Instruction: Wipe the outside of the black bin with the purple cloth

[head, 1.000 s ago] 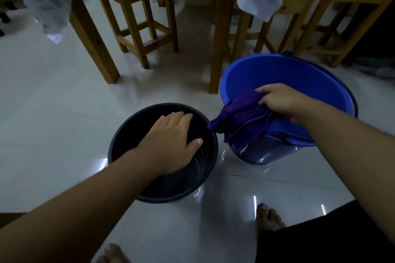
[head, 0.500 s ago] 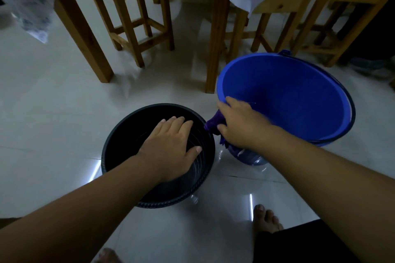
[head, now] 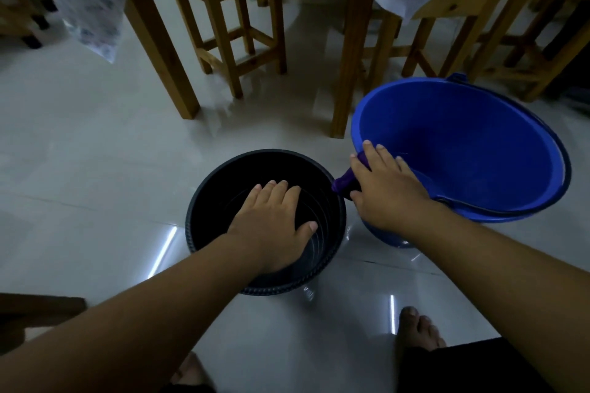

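Observation:
The black bin (head: 220, 175) stands upright on the tiled floor in the middle of the view. My left hand (head: 271, 226) reaches over its near rim, fingers spread flat inside it, holding nothing. My right hand (head: 386, 191) presses the purple cloth (head: 346, 180) against the bin's right outer wall, just below the rim. Most of the cloth is hidden under that hand; only a small purple fold shows.
A large blue bucket (head: 479, 150) sits right behind my right hand, touching distance from the bin. Wooden table legs (head: 351, 57) and stools (head: 230, 32) stand beyond, under a hanging tablecloth (head: 89, 6). My bare feet (head: 418, 329) rest on the floor near the bottom edge.
My right hand carried the purple cloth from the blue bucket's front rim leftward and down onto the black bin's right side. The left hand stayed inside the bin.

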